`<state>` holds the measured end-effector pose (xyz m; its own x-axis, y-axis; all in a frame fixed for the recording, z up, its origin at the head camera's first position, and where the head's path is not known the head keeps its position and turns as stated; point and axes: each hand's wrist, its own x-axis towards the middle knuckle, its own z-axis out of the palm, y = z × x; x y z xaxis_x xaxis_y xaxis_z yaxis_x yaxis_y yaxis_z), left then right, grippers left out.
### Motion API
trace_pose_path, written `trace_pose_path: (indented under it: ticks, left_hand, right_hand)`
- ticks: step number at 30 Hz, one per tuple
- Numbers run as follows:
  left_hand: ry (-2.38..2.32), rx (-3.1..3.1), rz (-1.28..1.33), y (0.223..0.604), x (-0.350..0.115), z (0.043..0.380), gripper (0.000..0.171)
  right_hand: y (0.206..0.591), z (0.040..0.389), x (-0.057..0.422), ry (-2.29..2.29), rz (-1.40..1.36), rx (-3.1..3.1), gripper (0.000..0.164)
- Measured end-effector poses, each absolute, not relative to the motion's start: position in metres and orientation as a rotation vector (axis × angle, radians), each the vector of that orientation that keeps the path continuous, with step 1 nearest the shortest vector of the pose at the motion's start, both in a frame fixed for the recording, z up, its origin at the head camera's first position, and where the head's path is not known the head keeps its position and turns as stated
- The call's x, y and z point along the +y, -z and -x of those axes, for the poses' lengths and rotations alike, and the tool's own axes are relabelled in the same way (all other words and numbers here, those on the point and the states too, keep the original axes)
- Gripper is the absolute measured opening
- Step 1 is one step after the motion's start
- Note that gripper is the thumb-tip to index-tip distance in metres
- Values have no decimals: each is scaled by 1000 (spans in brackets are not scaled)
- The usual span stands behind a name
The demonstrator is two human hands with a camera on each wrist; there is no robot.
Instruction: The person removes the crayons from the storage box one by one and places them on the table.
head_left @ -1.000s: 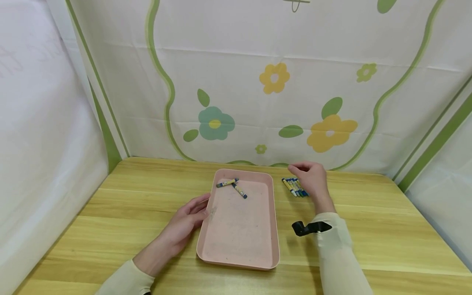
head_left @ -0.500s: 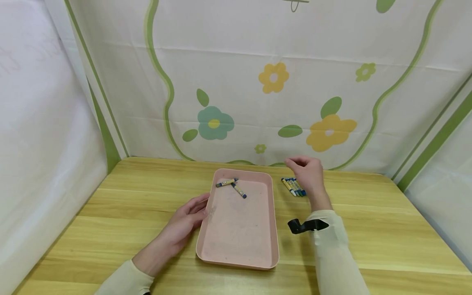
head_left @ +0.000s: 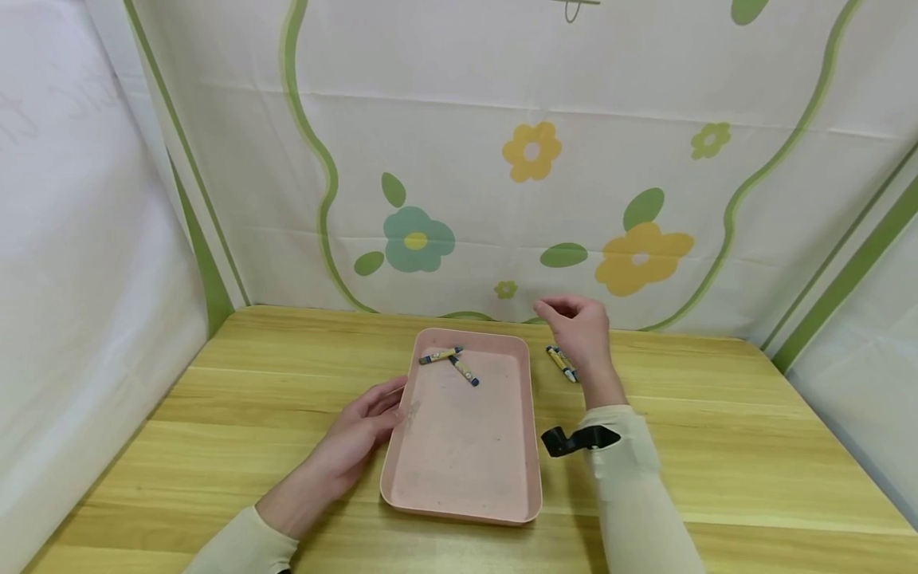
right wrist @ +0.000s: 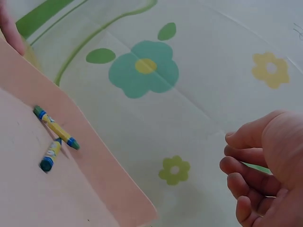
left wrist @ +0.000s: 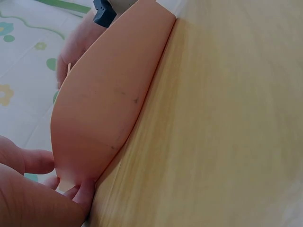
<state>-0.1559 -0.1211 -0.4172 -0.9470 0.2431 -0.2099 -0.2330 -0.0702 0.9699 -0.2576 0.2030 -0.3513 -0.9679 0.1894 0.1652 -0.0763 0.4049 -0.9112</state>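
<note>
A pink tray [head_left: 466, 458] lies on the wooden table, with two crayons [head_left: 441, 355] in yellow wrappers crossing near its far left corner. My left hand [head_left: 362, 434] rests against the tray's left side, its fingers touching the outer wall [left wrist: 109, 104] in the left wrist view. To the right of the tray, my right hand [head_left: 582, 335] is raised over a row of crayons [head_left: 559, 363] and hides part of it. The right wrist view shows its fingers [right wrist: 251, 177] loosely curled, the thumb near the index fingertip, and nothing visible between them.
A white cloth [head_left: 459, 159] printed with flowers stands upright along the table's far edge. More white cloth [head_left: 93, 263] closes off the left side. A black strap mount [head_left: 581, 440] juts from the right wrist.
My right hand has moved left and slightly up, nearer to the tray, now covering more of the crayon row. The left hand and the tray have stayed in place.
</note>
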Motion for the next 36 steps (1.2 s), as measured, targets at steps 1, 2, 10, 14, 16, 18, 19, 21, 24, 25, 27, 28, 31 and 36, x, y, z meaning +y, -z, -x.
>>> trace_pose_path:
  ticks: [1,2,10,14,16,18,19,21,24,25,27,28,31,36]
  left_hand:
    - [-2087,1888,-10,417,-121,156,58]
    - [-2087,1888,-8,417,-121,156,58]
    - [-2090,1884,-12,417,-120,155,58]
    - [-2086,1887,-15,417,-120,155,58]
    - [-2085,1890,-12,416,-120,155,58]
    - [-2082,1892,-9,416,-121,155,58]
    - [-2082,1892,-8,416,-121,155,58]
    - [-2081,1891,-7,416,-121,156,58]
    - [-2081,1891,-7,417,-122,155,58]
    - [-2080,1892,-7,417,-122,155,58]
    - [-2080,1892,-8,417,-123,155,58]
    - [-2081,1892,-8,417,-123,155,58]
    - [-2083,1894,-6,417,-123,155,58]
    - [-2089,1888,-6,417,-122,156,58]
  right_hand:
    - [351,258,200,-1591,92,-2416,30]
    - [352,258,197,-1589,80,-2415,30]
    - [356,257,166,-1573,-28,-2416,29]
    - [359,255,151,-1554,-71,-2442,28]
    - [359,253,145,-1565,-96,-2443,26]
    - [359,252,140,-1569,-118,-2441,25]
    - [359,252,137,-1569,-126,-2443,24]
    - [360,251,134,-1568,-139,-2444,23]
    - [362,251,127,-1548,-148,-2460,23]
    - [362,250,125,-1543,-151,-2464,22]
    - [364,249,121,-1544,-164,-2463,21]
    - [364,249,119,-1542,-173,-2464,21]
    - [365,246,113,-1531,-199,-2480,19]
    - [369,244,107,-1498,-207,-2533,21]
